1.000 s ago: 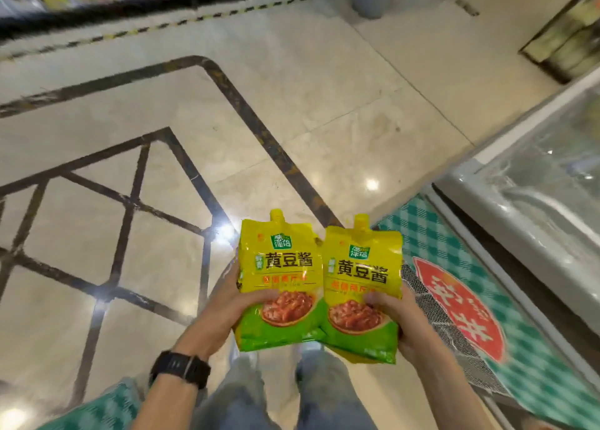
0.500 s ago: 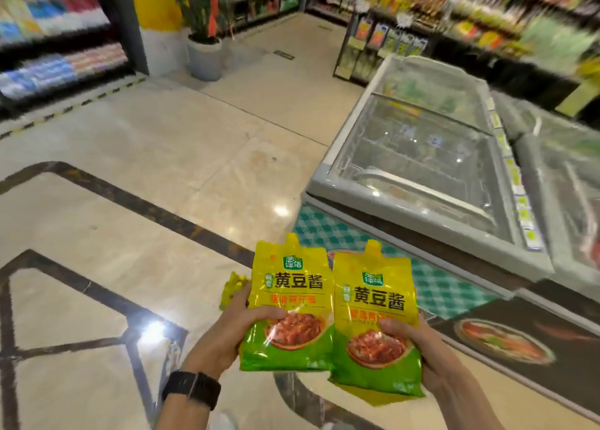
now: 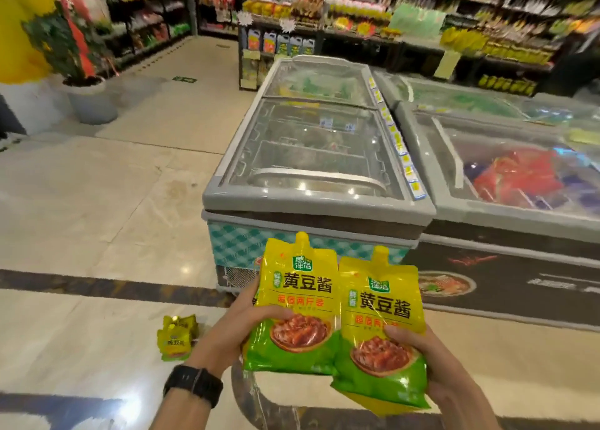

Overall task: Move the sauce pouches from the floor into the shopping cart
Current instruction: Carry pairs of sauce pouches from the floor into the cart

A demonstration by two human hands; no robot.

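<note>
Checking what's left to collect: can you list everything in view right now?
left pouch: one, yellow-green, upright.
right pouch: one showing, yellow-green, upright.
floor pouches: small pile, likely two, yellow-green, on the floor, lower left.
chest freezers: two, grey, glass-topped, straight ahead.
potted plant: one, green, grey pot, far left.
shelves: several, mixed-colour goods, background.
shopping cart: none in view.
watch: one, black, left wrist.
left hand: fingers curled round its pouch.
right hand: fingers curled round its pouch.

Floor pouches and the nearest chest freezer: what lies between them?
Head view: only bare floor, crossed by a dark inlay band, lies between the floor pouches and the freezer.
</note>
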